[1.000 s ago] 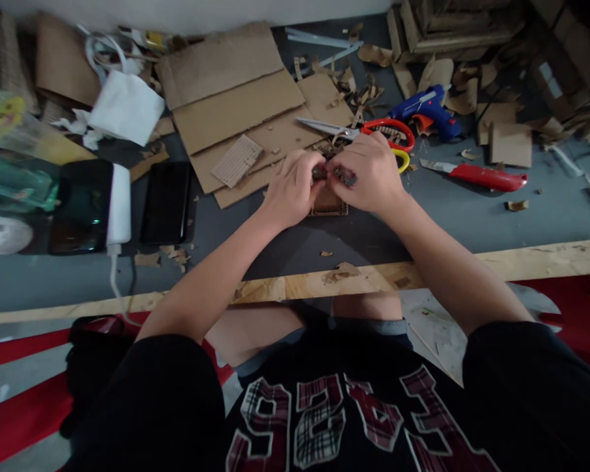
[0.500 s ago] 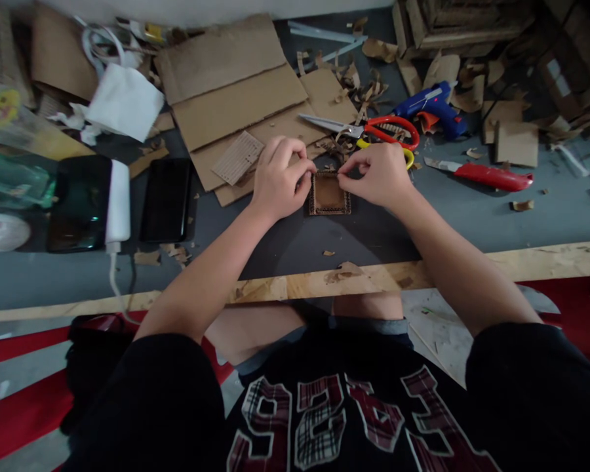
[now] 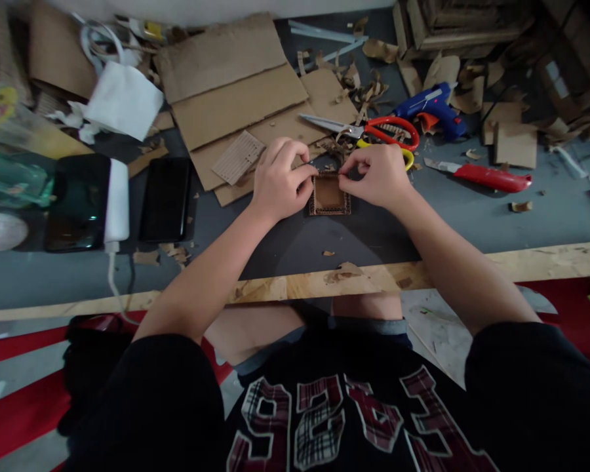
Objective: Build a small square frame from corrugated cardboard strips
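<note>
A small square cardboard box [image 3: 330, 195], open at the top with corrugated edges along its rim, lies on the grey work surface in front of me. My left hand [image 3: 282, 180] is closed, its thumb and fingertip at the box's upper left corner. At the upper right corner my right hand [image 3: 376, 174] pinches the rim between thumb and index finger. Just beyond the right hand rest scissors [image 3: 391, 131] with red and yellow handles. A flat cardboard piece with ridged lines [image 3: 237, 158] lies left of my left hand.
Stacked cardboard sheets [image 3: 226, 85] lie behind my left hand. On the right are a blue glue gun [image 3: 430, 105] and a red-handled utility knife [image 3: 491, 176] with its blade out. A black phone [image 3: 165, 200] and a white power bank [image 3: 117, 200] with a cable lie left.
Both hands stay at the box's upper corners. My left index finger has lifted slightly from the thumb; otherwise the scene looks the same.
</note>
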### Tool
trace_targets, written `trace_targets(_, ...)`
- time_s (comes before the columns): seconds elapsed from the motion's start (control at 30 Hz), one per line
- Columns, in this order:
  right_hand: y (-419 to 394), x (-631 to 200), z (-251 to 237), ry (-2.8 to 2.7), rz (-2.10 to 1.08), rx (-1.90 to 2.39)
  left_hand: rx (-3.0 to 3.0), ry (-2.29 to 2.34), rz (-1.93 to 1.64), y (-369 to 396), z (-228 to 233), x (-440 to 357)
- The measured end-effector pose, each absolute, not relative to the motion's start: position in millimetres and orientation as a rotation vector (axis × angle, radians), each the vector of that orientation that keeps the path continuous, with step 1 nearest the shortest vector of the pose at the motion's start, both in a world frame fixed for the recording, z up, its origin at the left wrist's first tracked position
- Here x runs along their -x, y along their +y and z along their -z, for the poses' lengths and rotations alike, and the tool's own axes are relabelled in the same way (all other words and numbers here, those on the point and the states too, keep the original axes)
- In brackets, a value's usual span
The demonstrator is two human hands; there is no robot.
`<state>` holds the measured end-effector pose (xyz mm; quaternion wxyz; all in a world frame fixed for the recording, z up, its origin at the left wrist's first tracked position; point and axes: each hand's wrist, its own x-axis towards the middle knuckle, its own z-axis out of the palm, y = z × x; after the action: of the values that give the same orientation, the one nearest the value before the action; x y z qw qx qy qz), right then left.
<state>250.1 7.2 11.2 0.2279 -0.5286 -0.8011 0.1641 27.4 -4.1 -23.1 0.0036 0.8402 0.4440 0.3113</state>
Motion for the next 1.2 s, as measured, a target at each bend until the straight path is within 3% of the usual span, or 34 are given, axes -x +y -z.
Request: trace_targets(1.2, 11.3, -253.3, -2.3, -2.404, -0.19, 1.31, -2.66, 1.379, -0.997, -3.4, 25.1, -29.5)
